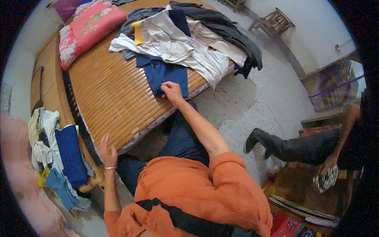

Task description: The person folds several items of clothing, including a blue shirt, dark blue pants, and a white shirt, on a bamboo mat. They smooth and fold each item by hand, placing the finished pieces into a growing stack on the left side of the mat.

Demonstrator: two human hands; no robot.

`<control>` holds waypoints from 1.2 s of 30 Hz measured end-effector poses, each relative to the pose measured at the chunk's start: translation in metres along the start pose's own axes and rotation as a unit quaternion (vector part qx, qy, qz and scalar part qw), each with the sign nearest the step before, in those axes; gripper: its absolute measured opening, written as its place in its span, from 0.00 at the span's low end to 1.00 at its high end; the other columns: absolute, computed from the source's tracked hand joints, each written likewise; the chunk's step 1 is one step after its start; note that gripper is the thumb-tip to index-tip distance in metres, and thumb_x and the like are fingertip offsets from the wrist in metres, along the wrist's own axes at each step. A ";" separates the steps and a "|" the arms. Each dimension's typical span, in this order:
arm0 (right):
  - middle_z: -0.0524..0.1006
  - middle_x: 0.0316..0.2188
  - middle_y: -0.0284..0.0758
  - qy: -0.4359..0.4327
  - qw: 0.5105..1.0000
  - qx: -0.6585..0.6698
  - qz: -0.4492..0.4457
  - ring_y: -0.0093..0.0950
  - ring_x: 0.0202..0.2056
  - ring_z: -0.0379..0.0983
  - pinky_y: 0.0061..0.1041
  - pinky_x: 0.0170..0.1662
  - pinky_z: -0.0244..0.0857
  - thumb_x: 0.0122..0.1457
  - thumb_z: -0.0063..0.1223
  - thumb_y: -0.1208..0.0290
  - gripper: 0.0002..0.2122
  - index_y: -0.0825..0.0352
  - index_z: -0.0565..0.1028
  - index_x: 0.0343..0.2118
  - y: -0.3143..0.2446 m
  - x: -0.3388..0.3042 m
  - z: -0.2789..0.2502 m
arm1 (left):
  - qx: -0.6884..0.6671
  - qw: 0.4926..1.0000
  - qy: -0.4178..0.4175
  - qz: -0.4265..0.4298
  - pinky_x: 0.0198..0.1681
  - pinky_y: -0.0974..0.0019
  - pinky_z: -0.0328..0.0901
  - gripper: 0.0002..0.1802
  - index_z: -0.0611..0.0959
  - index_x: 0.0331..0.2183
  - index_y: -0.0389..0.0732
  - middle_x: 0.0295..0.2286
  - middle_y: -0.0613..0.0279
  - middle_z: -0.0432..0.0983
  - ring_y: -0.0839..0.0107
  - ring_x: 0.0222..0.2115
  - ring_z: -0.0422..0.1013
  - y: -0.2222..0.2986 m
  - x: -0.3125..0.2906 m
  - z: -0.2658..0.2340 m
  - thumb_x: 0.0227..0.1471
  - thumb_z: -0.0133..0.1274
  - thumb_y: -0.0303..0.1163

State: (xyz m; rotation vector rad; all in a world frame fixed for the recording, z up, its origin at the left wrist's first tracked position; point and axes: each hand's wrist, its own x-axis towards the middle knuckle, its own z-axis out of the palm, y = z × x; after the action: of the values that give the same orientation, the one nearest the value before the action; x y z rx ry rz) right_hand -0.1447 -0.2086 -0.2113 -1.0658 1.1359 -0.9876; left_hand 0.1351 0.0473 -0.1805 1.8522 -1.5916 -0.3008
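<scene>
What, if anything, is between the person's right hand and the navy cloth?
Nothing visible: the right hand grips the near edge of the navy cloth directly. Only at its far end does a white garment lie over it, clear of the fingers.

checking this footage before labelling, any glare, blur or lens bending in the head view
Head view: pale glare streaks the slatted mat; head view, left side: the wooden rail bows with the fisheye, and black rounds off the corners; head view, right side: the checked cloth looks smeared, while the right hand on the navy garment reads clearer.
</scene>
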 end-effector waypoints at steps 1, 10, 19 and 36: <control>0.74 0.20 0.29 -0.057 0.997 0.036 -0.023 0.18 0.19 0.69 0.18 0.21 0.64 0.51 0.51 0.70 0.06 0.67 0.76 0.26 -0.009 -0.010 0.010 | -0.074 0.997 0.001 -0.034 0.52 0.60 0.55 0.24 0.68 0.49 0.39 0.47 0.52 0.63 0.57 0.50 0.59 -0.001 0.003 0.012 0.47 0.44 0.28; 0.73 0.24 0.30 -0.487 0.837 0.209 0.133 0.18 0.20 0.67 0.18 0.25 0.64 0.55 0.48 0.71 0.06 0.68 0.73 0.30 -0.043 -0.140 0.076 | -0.701 0.615 -0.207 -0.295 0.52 0.62 0.56 0.37 0.56 0.55 0.40 0.53 0.56 0.54 0.64 0.52 0.55 0.046 0.041 0.053 0.50 0.42 0.53; 0.73 0.22 0.29 -0.320 0.945 0.035 0.063 0.16 0.19 0.66 0.15 0.22 0.63 0.53 0.48 0.72 0.07 0.68 0.75 0.33 -0.028 -0.133 0.040 | -0.624 0.681 -0.242 -0.297 0.42 0.73 0.64 0.27 0.70 0.46 0.34 0.39 0.61 0.72 0.73 0.36 0.70 0.065 0.026 0.074 0.39 0.35 0.19; 0.72 0.31 0.46 -0.166 0.775 -0.593 -0.139 0.41 0.35 0.70 0.39 0.38 0.64 0.42 0.54 0.65 0.24 0.67 0.66 0.44 0.026 0.005 0.015 | -0.473 0.802 -0.137 -0.339 0.27 0.76 0.61 0.09 0.77 0.19 0.33 0.17 0.67 0.71 0.76 0.19 0.66 0.054 -0.060 0.010 0.36 0.43 0.26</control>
State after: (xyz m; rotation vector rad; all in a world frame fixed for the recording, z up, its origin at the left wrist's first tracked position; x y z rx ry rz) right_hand -0.1275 -0.2062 -0.2359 -2.3673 1.2996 -0.1306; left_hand 0.0728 0.0984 -0.1691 1.4681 -0.5846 -1.4423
